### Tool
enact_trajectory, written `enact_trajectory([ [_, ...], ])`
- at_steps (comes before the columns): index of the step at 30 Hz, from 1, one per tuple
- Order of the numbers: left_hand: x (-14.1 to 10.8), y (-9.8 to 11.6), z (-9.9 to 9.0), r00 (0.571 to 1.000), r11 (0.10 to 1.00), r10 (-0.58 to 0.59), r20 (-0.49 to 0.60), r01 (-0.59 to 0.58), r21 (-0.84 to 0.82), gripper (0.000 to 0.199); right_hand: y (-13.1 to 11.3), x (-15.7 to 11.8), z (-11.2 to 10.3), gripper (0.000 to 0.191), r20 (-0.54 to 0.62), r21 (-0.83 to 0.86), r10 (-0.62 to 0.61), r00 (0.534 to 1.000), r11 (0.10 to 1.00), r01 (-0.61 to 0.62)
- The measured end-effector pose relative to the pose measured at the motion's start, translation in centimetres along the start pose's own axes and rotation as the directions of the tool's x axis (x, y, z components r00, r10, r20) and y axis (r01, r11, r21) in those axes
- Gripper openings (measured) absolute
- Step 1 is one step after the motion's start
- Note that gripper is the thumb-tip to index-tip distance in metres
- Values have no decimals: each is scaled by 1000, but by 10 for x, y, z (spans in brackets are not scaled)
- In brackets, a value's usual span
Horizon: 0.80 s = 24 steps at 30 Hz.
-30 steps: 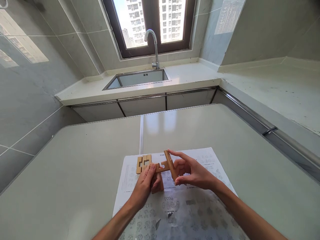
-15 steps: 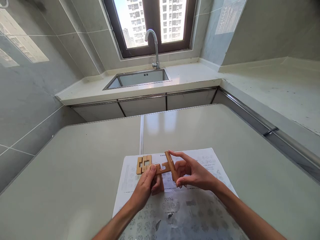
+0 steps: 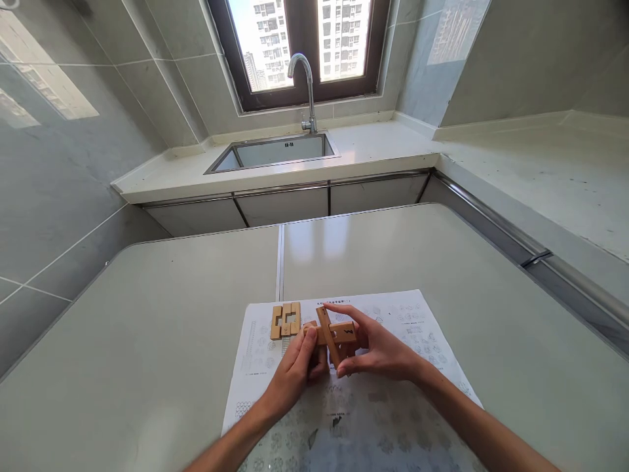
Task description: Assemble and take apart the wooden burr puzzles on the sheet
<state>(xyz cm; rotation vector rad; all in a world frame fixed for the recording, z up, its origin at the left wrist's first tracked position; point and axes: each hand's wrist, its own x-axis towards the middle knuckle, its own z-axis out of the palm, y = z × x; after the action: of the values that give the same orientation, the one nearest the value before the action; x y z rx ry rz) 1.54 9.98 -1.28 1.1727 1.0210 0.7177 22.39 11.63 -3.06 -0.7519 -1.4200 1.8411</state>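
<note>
Over the printed sheet, my left hand [image 3: 295, 364] pinches the left end of a notched wooden puzzle piece [image 3: 344, 333] between thumb and fingers. A black mark shows on that piece's right end. A second wooden puzzle piece [image 3: 324, 321] stands tilted across it, and my right hand [image 3: 386, 347] grips this one at its top and bottom ends. The two pieces cross and look in contact; how deeply they fit together is hidden. Left of the hands, several loose notched wooden pieces [image 3: 276, 322] lie side by side on the sheet.
The printed paper sheet [image 3: 417, 311], with small diagrams, lies on a pale table [image 3: 206, 282] with a seam. Beyond the table's far edge are a counter [image 3: 373, 144], a sink [image 3: 275, 162] and a tall faucet [image 3: 309, 85] below a window.
The tilted piece in my right hand has moved left along the notched piece, whose marked end now shows on its right side. My left hand has shifted slightly right.
</note>
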Motion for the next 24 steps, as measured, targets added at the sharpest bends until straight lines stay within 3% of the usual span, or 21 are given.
enact_trajectory([
  [5,-1,-2,2,998,997,48,-30,-46,69,50,4,1,8,102,-28,29,-31,999,999,32],
  [10,-2,0,4,993,980,104,-55,-93,177,54,6,-2,11,99,-57,-65,-24,998,998,20],
  [14,-3,0,3,995,984,100,-22,-96,151,53,7,-1,10,101,-64,-59,-15,998,998,11],
  [21,-1,-2,0,989,975,145,19,-146,166,50,2,-2,8,118,33,-53,-18,999,998,20],
  [24,-1,-4,-1,988,976,153,23,-155,154,49,-2,-4,9,116,36,-50,3,999,999,-1],
])
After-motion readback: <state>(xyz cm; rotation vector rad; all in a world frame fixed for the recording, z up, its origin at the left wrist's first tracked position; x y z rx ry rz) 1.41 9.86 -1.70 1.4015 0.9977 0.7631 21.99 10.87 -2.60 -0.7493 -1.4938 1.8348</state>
